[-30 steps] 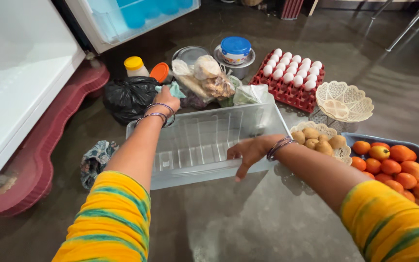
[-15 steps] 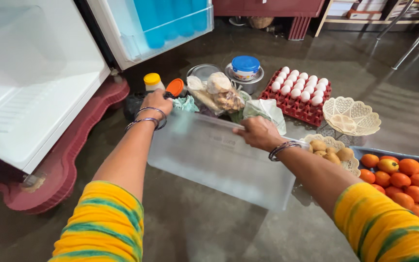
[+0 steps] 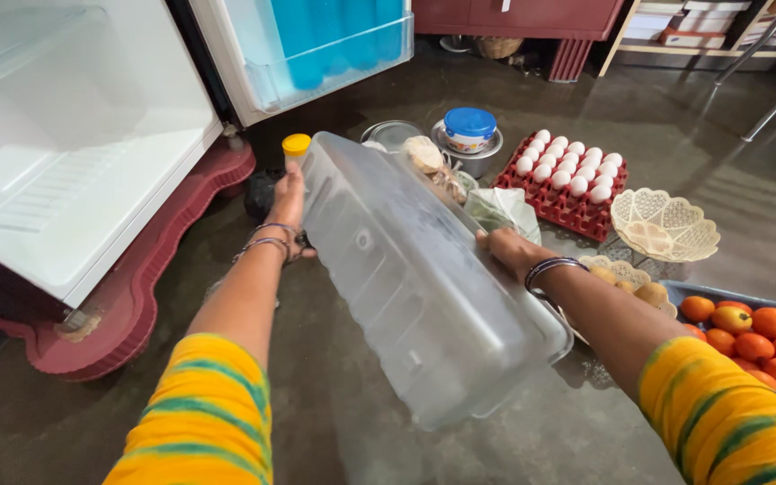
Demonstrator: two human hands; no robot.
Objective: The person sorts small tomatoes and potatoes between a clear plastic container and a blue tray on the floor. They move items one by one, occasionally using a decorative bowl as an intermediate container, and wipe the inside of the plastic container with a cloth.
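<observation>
1. Clear plastic drawer (image 3: 415,287), long and box-shaped, is held up off the floor (image 3: 343,431) between both hands, tilted so that its underside faces the camera and its far end points toward the open fridge (image 3: 74,153).
2. Left hand (image 3: 287,193) has its fingers wrapped over the far upper corner of the drawer, gripping it; bangles sit on that wrist. A hold at the end seems to steer the tilt.
3. Right hand (image 3: 507,251) clasps the opposite long edge, fingers closed on the rim (partly hidden behind the plastic), so the weight looks shared across the drawer's width.
4. Food lies spread on the floor beyond the drawer, all within reach of the fridge: a red tray of white eggs (image 3: 568,175), a tub with a blue lid (image 3: 470,128), a yellow-capped bottle (image 3: 295,145) just behind the left hand, and bagged items (image 3: 496,208).
5. To the right stand two cream lattice baskets (image 3: 664,224) and a grey tray of oranges (image 3: 756,328).
6. The fridge door (image 3: 316,49) stands open, with blue bottles in its shelf.
</observation>
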